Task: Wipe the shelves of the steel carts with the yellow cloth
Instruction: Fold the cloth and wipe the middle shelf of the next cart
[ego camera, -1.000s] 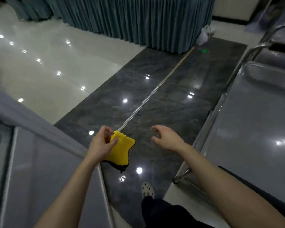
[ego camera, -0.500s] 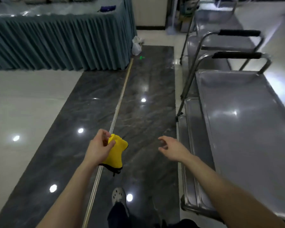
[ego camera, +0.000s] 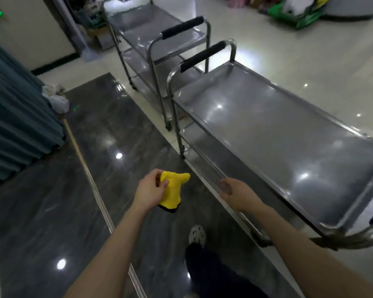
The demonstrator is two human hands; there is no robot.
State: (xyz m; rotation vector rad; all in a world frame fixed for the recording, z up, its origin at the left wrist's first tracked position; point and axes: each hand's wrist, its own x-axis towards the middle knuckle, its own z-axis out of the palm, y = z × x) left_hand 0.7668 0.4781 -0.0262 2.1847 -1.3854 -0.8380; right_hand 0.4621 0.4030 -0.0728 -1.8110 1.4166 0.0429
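- Your left hand pinches the yellow cloth, bunched, above dark floor.
- Your right hand hangs loosely open, empty, beside the near steel cart.

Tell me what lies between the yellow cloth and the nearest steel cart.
In the head view, only dark polished marble floor separates the yellow cloth in the left hand from the nearest steel cart; the empty right hand hovers at the cart's edge.
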